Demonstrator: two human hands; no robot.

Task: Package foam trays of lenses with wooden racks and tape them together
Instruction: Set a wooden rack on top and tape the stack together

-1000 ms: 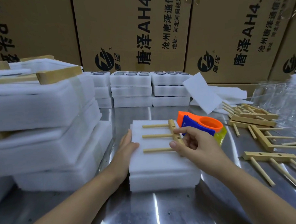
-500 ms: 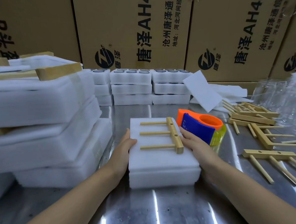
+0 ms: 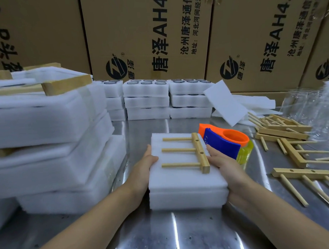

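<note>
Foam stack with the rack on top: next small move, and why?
Probably the right hand reaches for the tape dispenser beside it: the wooden rack lies on the foam stack, no tape visible across them, left hand holding the stack.

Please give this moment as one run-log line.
left hand: grips foam stack | right hand: grips foam stack | wooden rack: on top | tape dispenser: beside right hand

Blocked left by foam stacks (image 3: pixel 46 160), right by tape gun (image 3: pixel 222 145), farther right by racks (image 3: pixel 287 130); open bench (image 3: pixel 185 234) at near edge.
</note>
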